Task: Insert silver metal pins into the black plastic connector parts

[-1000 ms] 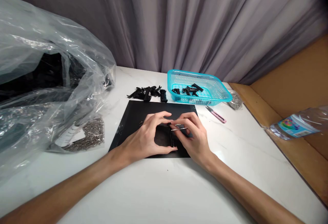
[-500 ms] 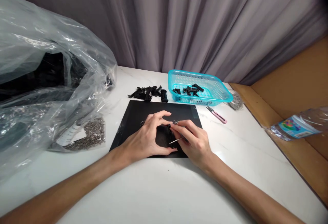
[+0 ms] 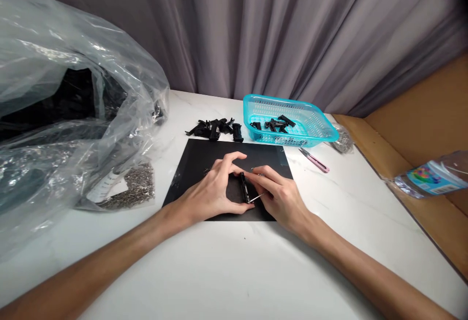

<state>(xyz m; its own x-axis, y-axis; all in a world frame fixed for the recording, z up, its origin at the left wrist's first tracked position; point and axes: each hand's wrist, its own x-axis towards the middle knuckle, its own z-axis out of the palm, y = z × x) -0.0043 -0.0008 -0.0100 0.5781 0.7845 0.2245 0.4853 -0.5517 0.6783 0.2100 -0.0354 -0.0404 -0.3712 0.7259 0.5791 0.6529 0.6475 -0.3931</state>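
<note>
Black plastic, a small clip (image 3: 244,188), stands on edge between the two hands near the front edge of the black mat (image 3: 193,164). The left hand (image 3: 214,190) curls around it from the left, thumb under its near end and forefinger over its far end, pinching it lengthwise. The right hand (image 3: 280,195) closes in from the right, fingers narrowed on a thin metal pin (image 3: 258,196) whose tip meets the clip's near end; a bit of metal also shows at the right forefinger, too small to tell. Both hands rest on the mat, which lies in the middle of the white table (image 3: 219,271).

Beyond the mat's far edge lies a heap of black parts (image 3: 215,129), and just right of it a teal basket (image 3: 310,130) holding more. Pink snips (image 3: 314,159) lie off the mat's far right corner. At the table's left edge a big clear bag (image 3: 73,90) bulges, with a packet of metal bits (image 3: 137,188) at its foot. Off the right edge a bottle (image 3: 431,176) lies on cardboard (image 3: 420,115).
</note>
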